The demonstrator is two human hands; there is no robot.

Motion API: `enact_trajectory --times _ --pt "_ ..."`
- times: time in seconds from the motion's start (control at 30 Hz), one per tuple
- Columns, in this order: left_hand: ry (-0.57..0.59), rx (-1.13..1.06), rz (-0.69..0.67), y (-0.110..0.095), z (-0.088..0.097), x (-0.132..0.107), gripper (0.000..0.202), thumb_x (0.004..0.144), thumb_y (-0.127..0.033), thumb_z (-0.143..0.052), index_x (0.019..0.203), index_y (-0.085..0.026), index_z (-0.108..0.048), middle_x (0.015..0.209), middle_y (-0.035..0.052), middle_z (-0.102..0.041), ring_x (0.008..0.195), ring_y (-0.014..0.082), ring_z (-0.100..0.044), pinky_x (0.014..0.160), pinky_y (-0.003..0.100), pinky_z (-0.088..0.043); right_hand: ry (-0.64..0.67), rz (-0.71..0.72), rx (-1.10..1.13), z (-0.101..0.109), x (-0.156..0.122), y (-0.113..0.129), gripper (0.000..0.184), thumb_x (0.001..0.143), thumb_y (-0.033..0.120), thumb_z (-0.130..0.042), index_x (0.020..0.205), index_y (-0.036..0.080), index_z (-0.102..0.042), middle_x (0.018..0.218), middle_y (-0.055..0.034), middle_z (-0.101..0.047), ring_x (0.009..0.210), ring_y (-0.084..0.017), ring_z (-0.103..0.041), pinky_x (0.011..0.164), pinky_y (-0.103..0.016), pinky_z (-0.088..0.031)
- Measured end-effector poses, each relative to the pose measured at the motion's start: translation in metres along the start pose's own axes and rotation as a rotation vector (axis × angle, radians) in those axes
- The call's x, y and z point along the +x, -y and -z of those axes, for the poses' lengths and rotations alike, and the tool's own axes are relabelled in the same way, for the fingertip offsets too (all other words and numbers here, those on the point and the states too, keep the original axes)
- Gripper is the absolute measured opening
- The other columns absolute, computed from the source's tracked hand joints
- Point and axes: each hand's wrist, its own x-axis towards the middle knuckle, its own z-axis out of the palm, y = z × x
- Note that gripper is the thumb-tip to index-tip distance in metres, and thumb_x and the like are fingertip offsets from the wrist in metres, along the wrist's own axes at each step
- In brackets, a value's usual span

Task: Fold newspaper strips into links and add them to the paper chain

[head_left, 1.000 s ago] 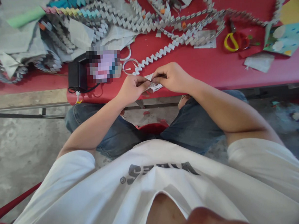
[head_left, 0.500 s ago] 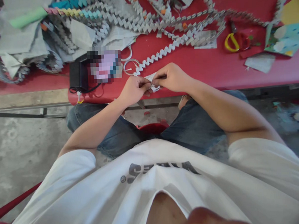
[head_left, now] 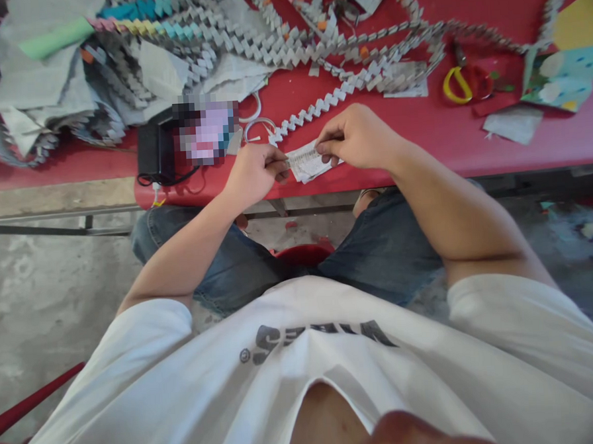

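Observation:
Near the front edge of the red table lies a printed paper strip (head_left: 307, 163), stretched between my two hands. My left hand (head_left: 258, 167) pinches its left end between thumb and fingers. Its upper right part is pinched by my right hand (head_left: 354, 139). More white paper shows directly beneath the strip; whether it is separate sheets I cannot tell. Just beyond my hands is the near end of a zigzag folded-paper chain (head_left: 315, 108), which runs up and right into a heap of similar chains.
Left of my hands are a black power adapter (head_left: 154, 153) and a blurred-out phone (head_left: 207, 130) beside a white cable (head_left: 259, 124). Yellow-and-red scissors (head_left: 461, 84) lie at the right. Loose paper sheets (head_left: 40, 76) pile up at the far left. The red table (head_left: 422, 149) ends close before me.
My hands have moved apart, the right one up and to the right, the left one slightly left. The paper between them, mostly covered before, now shows as a wider printed strip.

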Motion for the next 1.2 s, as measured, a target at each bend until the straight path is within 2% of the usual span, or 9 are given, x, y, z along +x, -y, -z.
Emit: enact_trajectory --times 0.2,0.33,0.5,0.6,0.7,0.77,0.97,1.07,1.2 --pt "-0.046 0.048 -0.044 0.007 0.006 0.002 0.019 0.095 -0.001 -0.072 0.085 -0.017 -0.076 0.067 -0.0014 -0.077 0.058 0.0135 -0.077 0.06 0.025 -0.061 -0.022 -0.012 -0.045 0.003 0.0 -0.004 0.015 0.097 0.026 -0.091 0.084 0.02 -0.085 0.068 -0.0022 -0.078 0.059 -0.019 -0.071 0.065 -0.036 -0.057" --pt "-0.085 -0.037 -0.098 0.009 0.006 0.003 0.015 0.096 -0.007 -0.079 0.088 -0.018 -0.073 0.069 -0.002 -0.074 0.059 0.0114 -0.074 0.06 0.025 -0.062 -0.04 0.043 0.104 -0.004 0.0 -0.008 0.017 0.095 0.023 -0.092 0.085 0.022 -0.078 0.075 -0.0032 -0.081 0.066 -0.021 -0.077 0.069 -0.038 -0.063" --pt "-0.017 -0.24 -0.152 0.002 -0.004 -0.001 0.031 0.093 -0.026 -0.091 0.092 -0.02 -0.06 0.076 -0.0004 -0.076 0.065 0.0146 -0.077 0.065 0.029 -0.066 -0.034 0.133 0.324 -0.018 -0.008 0.003 0.03 0.088 0.034 -0.099 0.091 0.025 -0.07 0.082 -0.0025 -0.081 0.077 -0.025 -0.082 0.075 -0.041 -0.069" --pt "0.036 -0.301 -0.198 -0.001 -0.005 -0.004 0.038 0.091 -0.035 -0.092 0.091 -0.021 -0.056 0.082 0.0014 -0.076 0.071 0.0173 -0.08 0.071 0.034 -0.068 -0.028 0.215 0.353 -0.022 -0.012 0.007 0.034 0.09 0.043 -0.098 0.094 0.026 -0.069 0.086 -0.0018 -0.079 0.081 -0.026 -0.081 0.077 -0.043 -0.07" --pt "0.049 -0.262 -0.264 -0.005 -0.001 -0.007 0.04 0.09 -0.042 -0.092 0.092 -0.021 -0.058 0.083 0.0006 -0.073 0.074 0.0176 -0.08 0.075 0.036 -0.068 -0.047 0.276 0.308 -0.022 -0.012 0.003 0.034 0.09 0.047 -0.097 0.092 0.026 -0.07 0.086 -0.0019 -0.077 0.082 -0.026 -0.08 0.082 -0.045 -0.069" --pt "0.027 -0.196 -0.284 -0.009 0.002 -0.01 0.037 0.091 -0.042 -0.091 0.094 -0.021 -0.061 0.084 -0.0001 -0.073 0.075 0.0169 -0.079 0.078 0.036 -0.069 -0.081 0.282 0.241 -0.021 -0.012 0.0 0.034 0.089 0.047 -0.097 0.091 0.026 -0.071 0.088 -0.0029 -0.078 0.084 -0.026 -0.078 0.086 -0.046 -0.069" --pt "-0.058 -0.039 -0.298 -0.018 0.006 -0.018 0.015 0.088 -0.021 -0.082 0.094 -0.02 -0.068 0.094 0.0009 -0.076 0.089 0.0159 -0.078 0.091 0.036 -0.068 -0.067 0.333 0.069 -0.021 -0.018 0.002 0.021 0.092 0.04 -0.091 0.102 0.026 -0.079 0.1 -0.0058 -0.081 0.088 -0.024 -0.074 0.089 -0.043 -0.064" --pt "-0.078 -0.007 -0.345 -0.015 0.005 -0.02 0.01 0.09 -0.021 -0.078 0.09 -0.021 -0.068 0.096 0.0027 -0.078 0.092 0.0168 -0.077 0.091 0.036 -0.066 -0.063 0.356 0.031 -0.023 -0.019 0.004 0.021 0.092 0.039 -0.09 0.106 0.026 -0.081 0.098 -0.0049 -0.081 0.084 -0.023 -0.072 0.084 -0.041 -0.061" --pt "-0.049 0.064 -0.423 -0.013 0.005 -0.02 0.01 0.09 -0.024 -0.082 0.091 -0.023 -0.072 0.096 0.0039 -0.08 0.092 0.0194 -0.077 0.089 0.038 -0.063 -0.058 0.418 0.03 -0.026 -0.015 0.005 0.017 0.098 0.044 -0.083 0.096 0.026 -0.083 0.098 -0.0063 -0.081 0.087 -0.024 -0.072 0.086 -0.042 -0.059"
